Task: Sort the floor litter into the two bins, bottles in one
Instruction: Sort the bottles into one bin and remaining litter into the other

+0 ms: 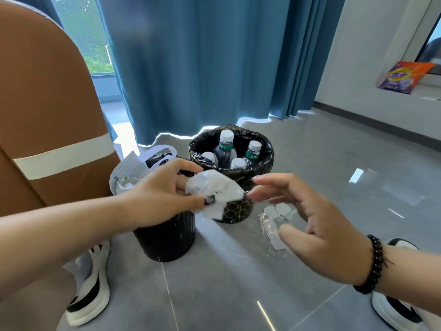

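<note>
My left hand (164,192) pinches a crumpled white wrapper (214,189) above the near black bin (164,240), which holds white paper and a plastic bag. My right hand (307,223) hovers just right of the wrapper with fingers spread and relaxed, fingertips close to its right corner. Behind stands a second bin (238,209) lined with a black bag, holding several capped bottles (225,145). On the floor to the right lie a clear plastic wrapper (270,231) and white round pads (278,210).
A brown armchair (47,115) rises at the left, close to the near bin. Blue curtains (214,63) hang behind the bins. My shoes (90,283) stand on the grey tiled floor at both sides. A detergent bag (403,76) rests on a ledge at far right.
</note>
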Demonstrator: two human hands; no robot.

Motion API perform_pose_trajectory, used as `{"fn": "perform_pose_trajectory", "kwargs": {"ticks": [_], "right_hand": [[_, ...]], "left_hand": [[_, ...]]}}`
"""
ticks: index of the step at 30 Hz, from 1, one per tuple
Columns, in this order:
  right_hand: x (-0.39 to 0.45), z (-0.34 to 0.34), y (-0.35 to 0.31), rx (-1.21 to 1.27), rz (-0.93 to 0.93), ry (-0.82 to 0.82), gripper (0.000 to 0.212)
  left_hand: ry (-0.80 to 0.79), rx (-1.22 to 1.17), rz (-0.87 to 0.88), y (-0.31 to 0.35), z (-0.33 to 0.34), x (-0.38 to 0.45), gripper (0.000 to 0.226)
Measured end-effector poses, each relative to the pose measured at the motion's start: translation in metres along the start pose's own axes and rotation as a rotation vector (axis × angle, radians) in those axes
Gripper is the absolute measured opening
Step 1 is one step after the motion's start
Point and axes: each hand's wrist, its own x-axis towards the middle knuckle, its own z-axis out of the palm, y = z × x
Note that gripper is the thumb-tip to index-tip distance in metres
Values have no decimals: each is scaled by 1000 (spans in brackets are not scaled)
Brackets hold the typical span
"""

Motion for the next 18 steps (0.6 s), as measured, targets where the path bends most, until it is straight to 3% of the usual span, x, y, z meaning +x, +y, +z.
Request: {"fn": "perform_pose_trajectory", "kwargs": {"ticks": [3,5,7,10,14,18], "right_hand": [[-1,3,16,-144,-35,12,55],[3,10,24,-162,-76,-23,51],[1,14,25,-172,-155,-81,48],[-3,27,35,-254,-208,-235,48],[-4,32,46,-350,-256,-370,45],[-1,32,53,-325,-214,-387,40]], "left_hand": [[210,113,-76,-22,-48,18,31],[260,127,-110,-33,-78,23,24],[339,158,-92,-38,-99,24,20],[470,434,-1,-35,-119,26,17],[406,892,94,-32,-134,35,21],[299,1149,112,-43,-140,58,43]]}}
